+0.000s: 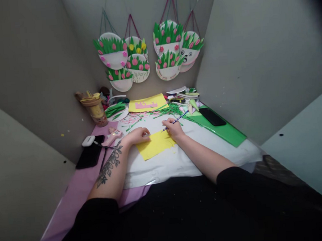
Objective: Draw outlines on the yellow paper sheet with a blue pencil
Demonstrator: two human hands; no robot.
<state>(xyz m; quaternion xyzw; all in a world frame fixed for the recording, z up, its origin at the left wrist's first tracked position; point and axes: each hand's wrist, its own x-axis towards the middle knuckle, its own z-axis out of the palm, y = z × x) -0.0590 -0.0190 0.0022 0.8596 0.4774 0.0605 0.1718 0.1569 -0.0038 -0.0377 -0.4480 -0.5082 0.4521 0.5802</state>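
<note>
A blue patterned pencil [183,114] is gripped in my right hand [173,128], its tip pointing down to the left over a sheet of yellow paper [156,146]. That sheet lies tilted on the white work surface, its lower right edge cut unevenly. My left hand [138,135] rests at the sheet's upper left corner with the fingers curled in; whatever may be between them is too small to make out.
Behind the hands lie another yellow sheet [161,98] with a pink cut-out piece [145,105], and green paper scraps [174,109]. Phones [212,117] lie right and left. A brown-rimmed cup [96,110] stands at left. Paper-plate flower baskets [113,59] hang on the wall.
</note>
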